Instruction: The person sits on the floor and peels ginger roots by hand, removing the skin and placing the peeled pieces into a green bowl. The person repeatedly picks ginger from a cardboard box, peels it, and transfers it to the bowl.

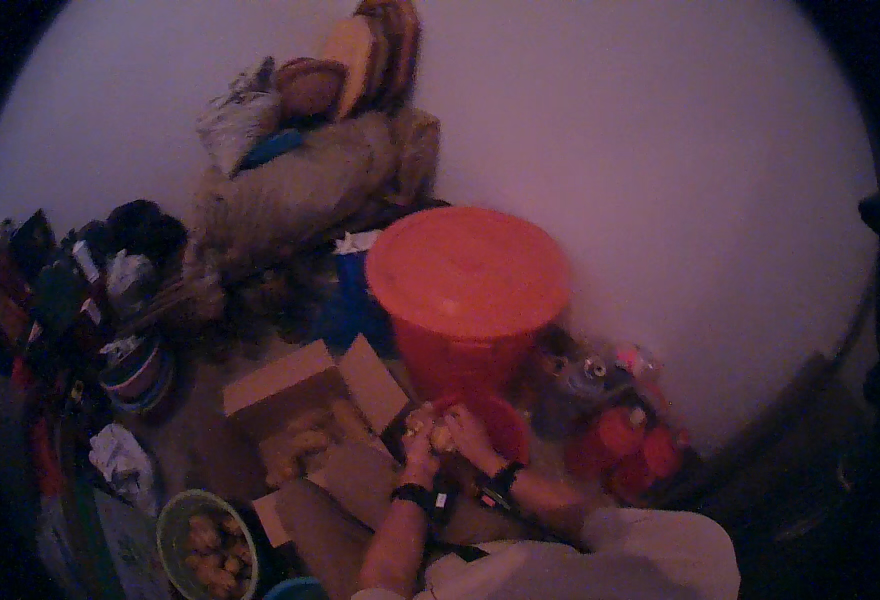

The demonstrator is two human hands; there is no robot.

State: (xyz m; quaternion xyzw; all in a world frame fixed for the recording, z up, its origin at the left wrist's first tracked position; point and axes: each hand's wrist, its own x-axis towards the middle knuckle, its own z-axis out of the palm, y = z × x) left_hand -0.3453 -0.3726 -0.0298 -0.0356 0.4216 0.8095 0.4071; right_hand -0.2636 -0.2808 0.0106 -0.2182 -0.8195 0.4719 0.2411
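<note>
My left hand (420, 442) and my right hand (467, 433) meet low in the middle of the head view. A small pale-yellow piece (442, 436) is held between them; blur hides what it is. Dark bands circle both wrists. Just beyond my hands, partly covered by them, stands a red basin (511, 424). To the left is an open cardboard box (278, 384) with its flaps spread. Brownish-yellow pieces (297, 446), too dim to identify, lie inside it. A pale green bucket (167, 551) at the lower left holds several brown lumps (211, 555).
A large red tub with an orange-red lid (470, 270) stands beyond the basin. Red containers and bottles (620, 435) crowd the right. Stuffed sacks (305, 187) lean on the pale wall (635, 150). Piled cloth and bags (57, 300) line the left. A blue rim (297, 589) shows below.
</note>
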